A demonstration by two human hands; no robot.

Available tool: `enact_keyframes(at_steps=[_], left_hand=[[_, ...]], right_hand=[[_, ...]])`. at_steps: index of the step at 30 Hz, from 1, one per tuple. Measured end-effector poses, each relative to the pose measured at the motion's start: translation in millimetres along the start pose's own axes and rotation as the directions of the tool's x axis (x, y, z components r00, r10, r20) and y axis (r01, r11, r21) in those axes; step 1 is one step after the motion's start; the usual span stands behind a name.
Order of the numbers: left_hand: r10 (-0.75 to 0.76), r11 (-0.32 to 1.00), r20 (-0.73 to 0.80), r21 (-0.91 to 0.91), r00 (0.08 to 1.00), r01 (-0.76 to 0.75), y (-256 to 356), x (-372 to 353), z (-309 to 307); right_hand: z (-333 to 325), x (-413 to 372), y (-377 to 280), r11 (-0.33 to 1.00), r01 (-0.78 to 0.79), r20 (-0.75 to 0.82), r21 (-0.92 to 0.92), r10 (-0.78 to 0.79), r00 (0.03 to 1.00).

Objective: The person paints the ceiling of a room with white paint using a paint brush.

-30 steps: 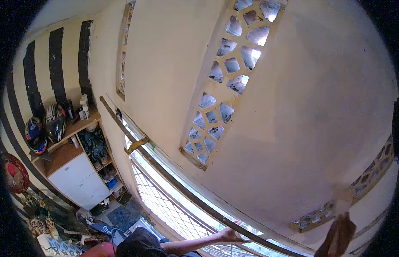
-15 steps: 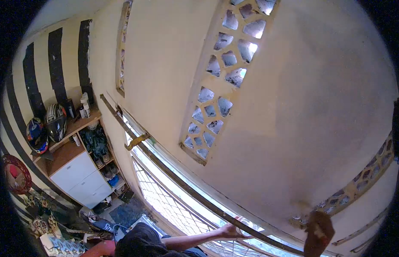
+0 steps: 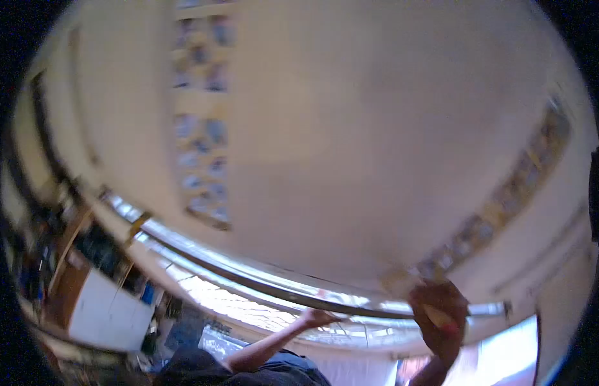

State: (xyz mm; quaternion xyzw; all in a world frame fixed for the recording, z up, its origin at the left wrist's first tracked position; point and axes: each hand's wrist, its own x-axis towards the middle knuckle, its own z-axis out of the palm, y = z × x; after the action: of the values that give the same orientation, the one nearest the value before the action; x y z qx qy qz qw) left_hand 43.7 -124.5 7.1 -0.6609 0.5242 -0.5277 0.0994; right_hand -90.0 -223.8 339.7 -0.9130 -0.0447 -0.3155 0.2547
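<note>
A: What fills the view, biggest first?

B: Cream wall (image 3: 351,148), centre to 12 o'clock. The whole shot is smeared w/ blur. Two strips of vent blocks are set into it: one (image 3: 200,135) running 11 to 9 o'clock, the other (image 3: 505,206) slanting at 3 o'clock.

A: Below that?

B: Bright window (image 3: 229,302) w/ a grille, 8 to 5 o'clock. A dark rail (image 3: 248,280) curves along its top edge, just under the wall. White cabinet (image 3: 110,315) at 8 o'clock, clutter around it too blurred to name.

A: People?

B: Another person, low at 6 o'clock, arm up. Their hand (image 3: 319,317) rests on the rail, prob for a steady hold at that height.

A: And the wearer's hands?

B: Right hand (image 3: 441,318) is at 5 o'clock, raised to where the wall meets the rail. Fingers are curled shut round a small yellowish piece (image 3: 434,315), approx in the palm. Can't tell what it is. It sits just beside the wall, touching or not I can't say. Held that high, I'd judge it's kept near the plaster. Left hand isn't in shot.
</note>
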Motion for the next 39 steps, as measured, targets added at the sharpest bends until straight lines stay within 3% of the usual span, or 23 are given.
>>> enact_keyframes(at_steps=[1, 2, 3, 4, 6, 11, 12, 15, 17, 18, 20, 22, 23, 25, 26, 27, 29, 31, 33, 35, 37, 38, 39], left_hand=[[-0.252, 0.594, 0.255, -0.721, 0.934, 0.357, -1.5, -0.8, 1.3], [-0.149, 0.177, 0.425, -0.877, 0.893, 0.447, -4.6, 4.7, 3.6], [-0.04, -0.257, 0.578, -0.794, 0.815, 0.551, -7.5, 10.5, 4.9], [-0.277, 0.174, 0.366, -0.89, 0.888, 0.421, -11.0, 13.9, 0.6], [-0.34, 0.419, 0.197, -0.844, 0.92, 0.336, -11.6, 9.8, -7.3], [-0.137, 0.115, 0.545, -0.821, 0.827, 0.559, -1.1, -4.6, -0.6], [-0.107, 0.077, 0.593, -0.795, 0.798, 0.601, -10.7, 4.5, -9.3], [-0.345, -0.078, 0.61, -0.776, 0.714, 0.626, -25.2, 26.1, -22.9], [-0.298, -0.186, 0.663, -0.746, 0.687, 0.639, -25.8, 24.7, -22.9], [-0.308, -0.147, 0.653, -0.751, 0.692, 0.644, -24.8, 23.4, -22.8], [-0.334, -0.069, 0.602, -0.783, 0.725, 0.618, -18.7, 17.6, -16.5], [-0.363, -0.118, 0.58, -0.805, 0.729, 0.582, -16.8, 16.0, -11.6], [-0.252, -0.254, 0.705, -0.709, 0.663, 0.658, -23.4, 23.2, -19.3], [-0.324, -0.181, 0.577, -0.816, 0.75, 0.549, -17.0, 18.9, -11.6], [-0.327, 0.189, 0.463, -0.822, 0.824, 0.537, -16.9, 16.5, -10.3], [-0.218, -0.007, 0.634, -0.761, 0.742, 0.649, -16.3, 13.1, -10.2], [-0.147, 0.009, 0.663, -0.741, 0.734, 0.671, -17.5, 13.0, -8.9], [-0.073, 0.022, 0.696, -0.715, 0.714, 0.699, -16.9, 10.8, -8.5], [-0.07, -0.043, 0.687, -0.727, 0.724, 0.686, -14.5, 7.8, -5.8], [-0.193, -0.198, 0.68, -0.733, 0.708, 0.651, -14.8, 9.9, -7.7], [-0.23, -0.214, 0.654, -0.756, 0.721, 0.618, -17.1, 14.6, -8.4], [-0.288, -0.065, 0.548, -0.829, 0.785, 0.555, -19.9, 15.7, -5.5], [-0.326, -0.126, 0.591, -0.801, 0.738, 0.585, -11.5, 10.4, -2.6]], right_hand=[[6.3, 4.6, 2.7, 0.999, -0.018, -0.067, -0.041, 0.016, 0.998], [7.0, 9.3, 8.7, 1.0, 0.017, -0.132, 0.024, -0.014, 0.991], [0.3, 15.8, 3.0, 0.997, -0.072, -0.15, -0.013, 0.069, 0.986], [-4.7, 19.3, 0.4, 0.992, -0.109, -0.216, 0.062, 0.12, 0.969], [-9.7, 23.7, -5.3, 0.996, -0.066, -0.379, 0.066, 0.087, 0.921], [-23.7, 28.7, -23.8, 0.996, -0.079, -0.64, 0.053, 0.094, 0.763], [-30.2, 27.8, -23.8, 0.995, 0.013, -0.603, -0.098, -0.07, 0.795], [-41.1, 27.6, -17.8, 0.843, 0.259, -0.4, -0.472, -0.467, 0.788], [-34.7, 13.7, -14.9, 0.964, 0.204, -0.288, -0.172, -0.247, 0.925], [-28.0, 7.3, -14.6, 0.987, 0.13, -0.234, -0.098, -0.149, 0.961], [-20.5, 8.6, -4.2, 0.968, 0.18, -0.112, -0.173, -0.201, 0.973], [-16.8, 13.1, -4.1, 0.966, 0.181, -0.112, -0.182, -0.204, 0.973], [-19.8, 13.5, -3.7, 0.967, 0.167, -0.09, -0.191, -0.187, 0.978], [-25.9, 16.9, 0.2, 0.964, 0.171, -0.072, -0.202, -0.189, 0.979], [-28.1, 18.2, 3.6, 0.969, 0.185, 0.001, -0.165, -0.187, 0.982], [-30.1, 19.4, 5.8, 0.972, 0.196, 0.078, -0.127, -0.187, 0.979], [-33.4, 22.4, 5.8, 0.979, 0.165, 0.1, -0.121, -0.153, 0.983], [-36.6, 31.6, 10.4, 0.899, 0.316, 0.18, -0.303, -0.272, 0.945], [-40.4, 47.9, 13.8, 0.845, 0.396, 0.133, -0.36, -0.373, 0.918], [-55.7, 64.6, -0.4, 0.644, 0.532, 0.058, -0.549, -0.606, 0.794], [-65.9, 72.5, -20.6, 0.818, 0.327, -0.27, -0.473, -0.487, 0.83], [-72.6, 84.4, -20.7, 0.746, 0.414, -0.343, -0.521, -0.627, 0.699], [-76.5, 90.2, -20.3, 0.706, 0.446, -0.373, -0.55, -0.685, 0.625]])
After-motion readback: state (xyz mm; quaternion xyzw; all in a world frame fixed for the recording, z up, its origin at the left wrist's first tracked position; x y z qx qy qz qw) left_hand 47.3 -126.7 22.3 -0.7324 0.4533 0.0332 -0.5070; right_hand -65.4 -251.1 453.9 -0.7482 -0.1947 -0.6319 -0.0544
